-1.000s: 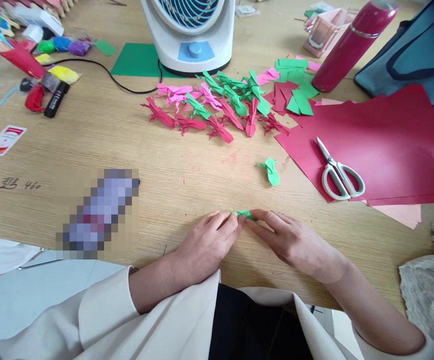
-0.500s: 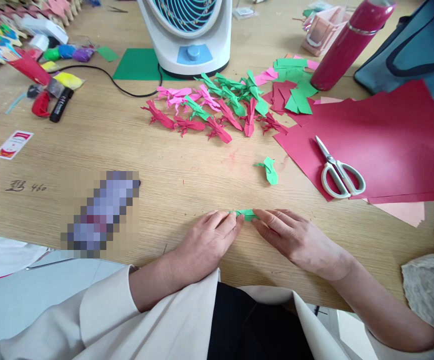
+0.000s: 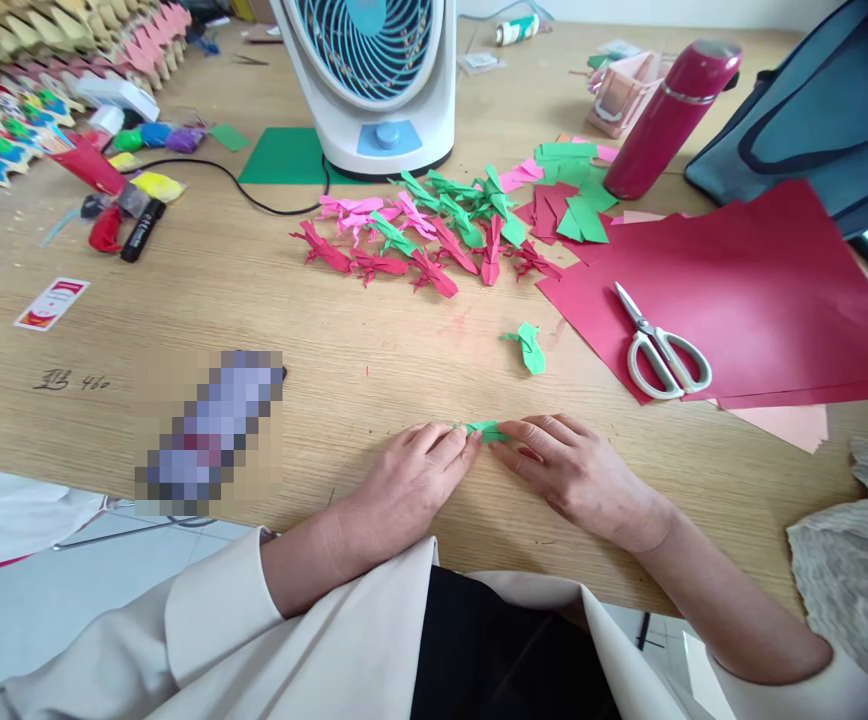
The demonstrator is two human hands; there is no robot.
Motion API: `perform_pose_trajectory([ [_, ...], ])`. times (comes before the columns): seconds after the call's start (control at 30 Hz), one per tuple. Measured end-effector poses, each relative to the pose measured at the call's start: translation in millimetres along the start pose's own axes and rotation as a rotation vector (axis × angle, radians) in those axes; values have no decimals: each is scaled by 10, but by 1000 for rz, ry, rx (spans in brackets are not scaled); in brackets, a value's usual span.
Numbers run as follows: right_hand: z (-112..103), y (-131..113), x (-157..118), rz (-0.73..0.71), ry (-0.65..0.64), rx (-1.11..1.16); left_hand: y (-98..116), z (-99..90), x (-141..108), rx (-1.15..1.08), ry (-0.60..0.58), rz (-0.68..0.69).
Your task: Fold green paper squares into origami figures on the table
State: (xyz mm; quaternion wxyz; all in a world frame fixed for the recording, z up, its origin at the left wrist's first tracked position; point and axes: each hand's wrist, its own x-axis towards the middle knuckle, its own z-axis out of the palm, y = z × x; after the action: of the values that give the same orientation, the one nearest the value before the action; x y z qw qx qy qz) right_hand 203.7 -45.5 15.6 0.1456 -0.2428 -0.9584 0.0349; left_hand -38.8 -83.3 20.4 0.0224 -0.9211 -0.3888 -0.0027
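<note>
A small folded strip of green paper [image 3: 485, 431] lies on the wooden table [image 3: 419, 350] close to my body. My left hand [image 3: 411, 480] has its fingers closed on the strip's left end. At the other end, my right hand [image 3: 576, 475] presses the paper with thumb and fingertips. The fingers hide parts of the strip. Just beyond my hands is a single folded green paper figure [image 3: 530, 350]. Farther back, several folded red paper figures [image 3: 434, 272], pink ones [image 3: 351, 212] and green ones [image 3: 464, 205] lie in a group.
White-handled scissors [image 3: 663, 350] rest on large red paper sheets [image 3: 764, 300] at the right. Behind stand a fan [image 3: 374, 100], a red thermos [image 3: 666, 125] and a blue bag [image 3: 771, 120]. A blurred-out phone-like object [image 3: 213, 430] and a black marker [image 3: 143, 230] lie left.
The camera view has tilted up and turned slightly right, showing more of the table's far side. Both hands stay on the green strip, with little visible movement of their own.
</note>
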Motion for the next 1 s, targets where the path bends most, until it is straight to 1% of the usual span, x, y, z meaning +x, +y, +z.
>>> perform_pose_trajectory([
  [0.1,7,-22,19,21,11,3,8,18,-5,-11,-5,-29],
  [0.23,38,-47,19,28,27,-9,3,32,9,-13,-6,-33],
  [0.33,72,-45,-8,80,20,-4,-12,38,35,-13,9,-35],
  [0.4,91,-29,-34,116,34,6,-23,50,52,-18,38,-28],
  [0.57,101,30,-79,192,93,67,-47,79,97,-48,168,-44],
  [0.63,98,48,-83,242,115,121,-58,67,135,-98,179,-76],
  [0.73,90,58,-78,296,127,185,-81,34,220,-188,157,-142],
  [0.83,82,47,-66,321,133,213,-108,24,311,-301,143,-179],
  [1.0,75,13,-39,362,163,324,-145,56,396,-516,164,-256],
])
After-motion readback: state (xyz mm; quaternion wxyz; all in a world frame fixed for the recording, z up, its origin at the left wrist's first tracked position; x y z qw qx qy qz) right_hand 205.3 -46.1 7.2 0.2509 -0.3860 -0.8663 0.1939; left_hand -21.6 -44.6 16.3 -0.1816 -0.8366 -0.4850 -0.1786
